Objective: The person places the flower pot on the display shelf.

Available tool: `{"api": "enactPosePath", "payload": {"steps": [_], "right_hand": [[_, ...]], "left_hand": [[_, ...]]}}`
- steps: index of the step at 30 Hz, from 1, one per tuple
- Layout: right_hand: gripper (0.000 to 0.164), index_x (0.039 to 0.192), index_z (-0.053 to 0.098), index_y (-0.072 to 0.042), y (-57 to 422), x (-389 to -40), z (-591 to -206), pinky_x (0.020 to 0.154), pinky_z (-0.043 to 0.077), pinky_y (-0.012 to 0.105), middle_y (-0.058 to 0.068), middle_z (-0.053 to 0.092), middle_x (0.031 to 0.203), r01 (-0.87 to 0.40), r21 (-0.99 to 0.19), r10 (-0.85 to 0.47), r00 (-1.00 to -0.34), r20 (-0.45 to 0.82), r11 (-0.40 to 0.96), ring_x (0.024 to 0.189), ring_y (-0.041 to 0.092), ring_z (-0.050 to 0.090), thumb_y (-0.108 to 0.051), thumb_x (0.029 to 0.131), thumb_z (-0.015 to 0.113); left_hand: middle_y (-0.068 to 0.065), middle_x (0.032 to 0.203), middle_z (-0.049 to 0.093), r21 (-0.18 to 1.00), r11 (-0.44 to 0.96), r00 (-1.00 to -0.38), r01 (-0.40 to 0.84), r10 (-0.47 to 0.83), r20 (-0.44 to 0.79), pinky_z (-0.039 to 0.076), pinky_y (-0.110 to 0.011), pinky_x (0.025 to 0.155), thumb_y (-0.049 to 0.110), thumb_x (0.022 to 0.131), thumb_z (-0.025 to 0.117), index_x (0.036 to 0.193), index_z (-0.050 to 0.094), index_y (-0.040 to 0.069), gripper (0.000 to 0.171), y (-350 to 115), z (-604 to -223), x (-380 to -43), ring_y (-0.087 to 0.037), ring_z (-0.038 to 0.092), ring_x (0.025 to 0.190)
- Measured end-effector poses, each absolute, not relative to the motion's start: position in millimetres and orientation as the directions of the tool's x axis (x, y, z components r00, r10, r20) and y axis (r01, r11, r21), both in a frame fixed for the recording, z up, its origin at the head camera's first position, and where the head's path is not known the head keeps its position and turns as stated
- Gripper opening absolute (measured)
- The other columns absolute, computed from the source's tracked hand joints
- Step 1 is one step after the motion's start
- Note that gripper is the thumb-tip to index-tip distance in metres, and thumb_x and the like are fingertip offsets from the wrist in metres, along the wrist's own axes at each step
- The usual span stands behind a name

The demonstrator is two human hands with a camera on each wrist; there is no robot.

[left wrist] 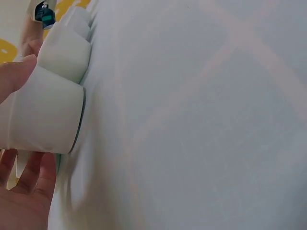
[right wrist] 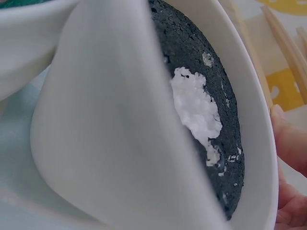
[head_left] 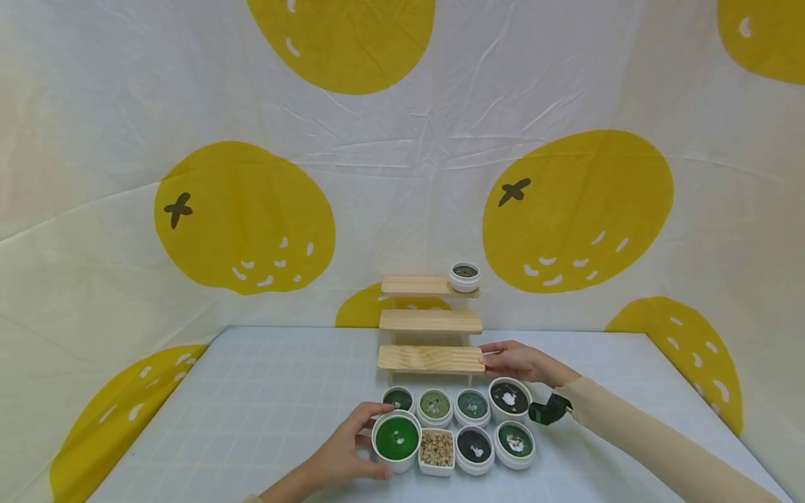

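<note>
A white pot filled with smooth green [head_left: 396, 439] is at the front left of a cluster of pots. My left hand [head_left: 346, 443] grips it from the left, fingers at the far side and thumb at the near side. In the left wrist view the white side of the pot [left wrist: 45, 112] shows between thumb and fingers. My right hand [head_left: 518, 360] pinches the right end of the lowest step of a three-step wooden stand [head_left: 430, 358]. Close below that hand stands a pot with dark fill and a white patch [head_left: 510, 397], seen large in the right wrist view.
Several round white pots with green or dark fill, one being a pale green pot [head_left: 434, 406], stand in two rows before the stand. A square dish of beige bits [head_left: 437, 449] is among them. One small pot [head_left: 465, 277] sits on the top step, at its right.
</note>
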State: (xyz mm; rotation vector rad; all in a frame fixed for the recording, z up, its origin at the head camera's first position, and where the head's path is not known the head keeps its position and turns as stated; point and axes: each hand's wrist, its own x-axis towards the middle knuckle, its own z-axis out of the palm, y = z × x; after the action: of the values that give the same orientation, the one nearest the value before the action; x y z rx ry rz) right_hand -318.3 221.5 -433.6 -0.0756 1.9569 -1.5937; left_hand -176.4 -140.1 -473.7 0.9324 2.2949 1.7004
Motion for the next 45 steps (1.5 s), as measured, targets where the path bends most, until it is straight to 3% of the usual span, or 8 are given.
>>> {"api": "enactPosePath", "payload": {"steps": [16, 26, 45], "right_hand": [[0.059, 0.145, 0.027, 0.01, 222.1, -319.0, -436.3, 0.083, 0.057, 0.026, 0.009, 0.066, 0.108, 0.324, -0.909, -0.409, -0.816, -0.408, 0.261, 0.088, 0.011, 0.065, -0.01, 0.097, 0.055], [0.059, 0.145, 0.028, 0.009, 220.8, -319.1, -434.8, 0.082, 0.057, 0.026, 0.01, 0.066, 0.109, 0.322, -0.906, -0.401, -0.818, -0.413, 0.276, 0.087, 0.011, 0.065, -0.01, 0.096, 0.055], [0.06, 0.145, 0.028, 0.009, 220.9, -317.4, -436.2, 0.081, 0.057, 0.026, 0.012, 0.065, 0.11, 0.323, -0.906, -0.379, -0.83, -0.41, 0.273, 0.085, 0.011, 0.066, -0.009, 0.095, 0.057]], "left_hand": [[-0.025, 0.128, 0.053, 0.947, 0.14, -0.818, 0.289, 0.55, 0.168, 0.053, -0.021, 0.086, 0.01, 0.07, 0.085, 0.139, 0.038, -0.004, 0.085, -134.9, -477.4, -171.5, -0.003, 0.058, 0.104], [-0.028, 0.129, 0.051, 0.962, 0.074, -0.821, 0.262, 0.541, 0.182, 0.051, -0.019, 0.09, 0.008, 0.071, 0.083, 0.134, 0.04, -0.001, 0.077, -131.9, -485.1, -169.5, -0.005, 0.062, 0.104], [-0.021, 0.129, 0.053, 0.971, 0.136, -0.873, 0.196, 0.475, 0.11, 0.049, -0.016, 0.09, 0.009, 0.072, 0.082, 0.135, 0.041, 0.0, 0.076, -131.3, -478.4, -163.9, -0.004, 0.06, 0.104]]}}
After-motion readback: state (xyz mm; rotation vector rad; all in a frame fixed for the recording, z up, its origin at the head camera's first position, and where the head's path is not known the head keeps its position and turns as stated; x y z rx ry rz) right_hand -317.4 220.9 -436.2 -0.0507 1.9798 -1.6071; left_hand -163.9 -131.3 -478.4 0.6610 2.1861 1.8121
